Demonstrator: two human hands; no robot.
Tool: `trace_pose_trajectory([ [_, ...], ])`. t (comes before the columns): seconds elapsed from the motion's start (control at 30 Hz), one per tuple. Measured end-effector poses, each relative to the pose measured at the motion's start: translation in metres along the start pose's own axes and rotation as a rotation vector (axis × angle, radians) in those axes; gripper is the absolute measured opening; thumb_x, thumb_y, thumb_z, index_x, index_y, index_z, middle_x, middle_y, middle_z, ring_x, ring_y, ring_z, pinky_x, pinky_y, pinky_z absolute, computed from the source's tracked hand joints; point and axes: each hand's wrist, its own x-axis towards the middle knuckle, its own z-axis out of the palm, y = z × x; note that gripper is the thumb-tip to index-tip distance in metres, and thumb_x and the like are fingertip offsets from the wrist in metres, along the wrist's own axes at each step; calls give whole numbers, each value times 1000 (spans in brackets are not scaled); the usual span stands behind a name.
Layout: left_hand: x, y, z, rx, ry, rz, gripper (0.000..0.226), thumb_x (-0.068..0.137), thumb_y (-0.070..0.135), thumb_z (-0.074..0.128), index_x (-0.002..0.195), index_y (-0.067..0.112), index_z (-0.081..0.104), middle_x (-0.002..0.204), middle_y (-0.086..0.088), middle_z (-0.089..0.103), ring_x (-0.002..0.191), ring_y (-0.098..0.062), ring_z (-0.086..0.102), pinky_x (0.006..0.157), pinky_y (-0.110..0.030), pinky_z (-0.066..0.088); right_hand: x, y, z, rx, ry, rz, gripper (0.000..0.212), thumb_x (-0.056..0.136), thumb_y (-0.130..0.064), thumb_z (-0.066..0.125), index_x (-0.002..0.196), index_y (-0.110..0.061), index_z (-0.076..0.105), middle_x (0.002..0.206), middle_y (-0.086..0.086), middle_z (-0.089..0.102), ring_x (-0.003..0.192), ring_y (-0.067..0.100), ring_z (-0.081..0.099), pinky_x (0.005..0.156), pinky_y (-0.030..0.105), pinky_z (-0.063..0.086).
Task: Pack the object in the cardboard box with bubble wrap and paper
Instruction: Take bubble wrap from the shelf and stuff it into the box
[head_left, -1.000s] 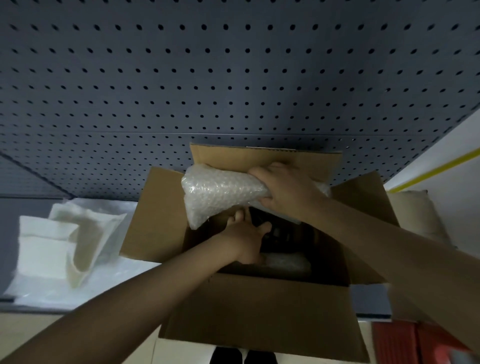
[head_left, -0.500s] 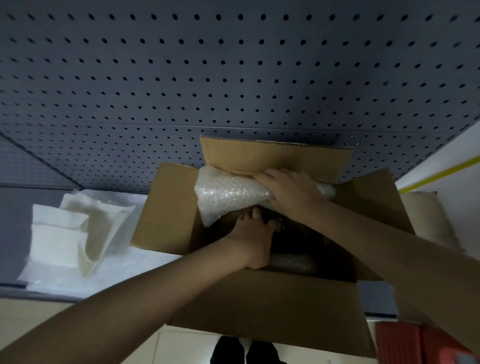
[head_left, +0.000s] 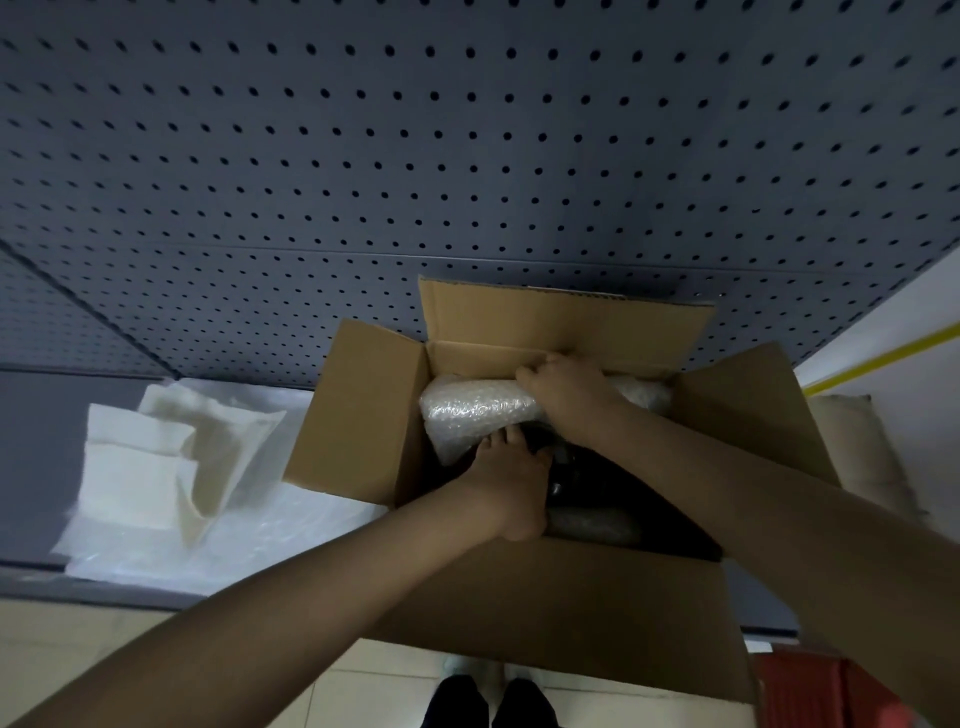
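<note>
1. The cardboard box (head_left: 545, 613) stands open at the front edge of the grey surface (head_left: 41, 441), toward its right end. Its flaps are folded outward, and the near flap hangs past the edge.
2. The right hand (head_left: 566, 389) reaches to the far wall of the box. Its fingers are curled over a white bubble wrap bundle (head_left: 478, 410) and clench it. The bundle lies inside the box along that far wall.
3. The left hand (head_left: 511, 483) is inside the box just in front of the bundle, with its fingers fairly straight and grasping nothing (whether the fingertips touch the wrap or slip under it, I cannot tell).
4. The object (head_left: 587, 467) is a dark shape low in the box, below the bundle and beside the left hand, mostly in shadow.
5. Folded white paper (head_left: 156, 467) lies on the left part of the surface, on a pale bubbled sheet (head_left: 270, 530) that runs up to the box's left flap.
6. A dark pegboard (head_left: 467, 156) rises behind the surface's far edge.
</note>
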Motion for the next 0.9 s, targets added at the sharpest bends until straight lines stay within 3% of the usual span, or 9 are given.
trace_pose_trajectory([
  [0.1, -2, -5, -2, 6, 11, 41, 67, 93, 31, 50, 149, 13, 18, 152, -22, 20, 139, -37, 23, 116, -42, 25, -22, 14, -2, 208, 34, -134, 62, 84, -15, 62, 140, -21, 35, 136, 6, 52, 116, 25, 50, 92, 39, 47],
  [0.17, -5, -10, -5, -45, 71, 62, 58, 94, 32, 50, 144, 12, 30, 145, -18, 37, 130, -33, 39, 108, -41, 36, -40, 21, -6, 222, 140, -176, 58, 87, -19, 61, 141, -21, 39, 143, 4, 44, 123, 25, 44, 98, 39, 45],
  [0.27, -8, -15, -13, -48, 309, 60, 38, 95, 27, 48, 131, 15, 48, 128, -10, 57, 114, -26, 55, 97, -40, 46, -59, 25, -10, 147, 108, -60, 54, 92, -26, 52, 143, -24, 35, 142, 5, 43, 123, 26, 44, 98, 37, 43],
  [0.4, -10, -36, -25, 138, 533, 42, 47, 91, 18, 51, 137, 17, 42, 132, -7, 52, 115, -26, 53, 97, -35, 42, -61, 17, -8, 102, 20, 56, 62, 95, -25, 47, 149, -32, 18, 145, 4, 40, 128, 25, 43, 94, 36, 42],
  [0.53, -5, -62, -36, 125, 439, 84, 58, 89, 10, 54, 143, 22, 35, 135, -10, 50, 111, -30, 58, 88, -37, 49, -46, 17, -8, 59, 41, 7, 56, 94, -21, 47, 145, -27, 25, 126, 11, 58, 109, 30, 57, 82, 38, 47],
  [0.63, 20, -69, -36, 109, 323, 59, 67, 76, 5, 69, 136, 19, 44, 126, -10, 57, 104, -27, 62, 86, -37, 53, -33, 20, 0, 29, 10, -9, 58, 94, -19, 47, 146, -22, 21, 110, 10, 67, 94, 28, 65, 72, 36, 48],
  [0.73, 45, -72, -37, 159, 198, 8, 34, 71, 8, 77, 101, 14, 64, 112, -9, 66, 98, -21, 65, 86, -33, 53, -22, 15, 16, 29, -24, 14, 59, 94, -22, 48, 146, -22, 20, 108, 10, 69, 91, 27, 67, 71, 36, 50],
  [0.77, 51, -73, -36, 140, 205, 27, 24, 78, 9, 71, 100, 13, 64, 112, -9, 67, 98, -21, 65, 87, -33, 52, -19, 14, 20, 39, -25, 21, 58, 94, -22, 47, 146, -22, 21, 108, 10, 69, 91, 28, 68, 71, 36, 50],
  [0.9, 57, -74, -30, 76, 227, 93, 26, 91, 11, 53, 117, 12, 58, 115, -10, 65, 102, -25, 63, 91, -37, 50, -12, 13, 26, 72, -29, 18, 49, 95, -25, 47, 141, -24, 32, 110, 10, 68, 95, 29, 67, 74, 36, 50],
])
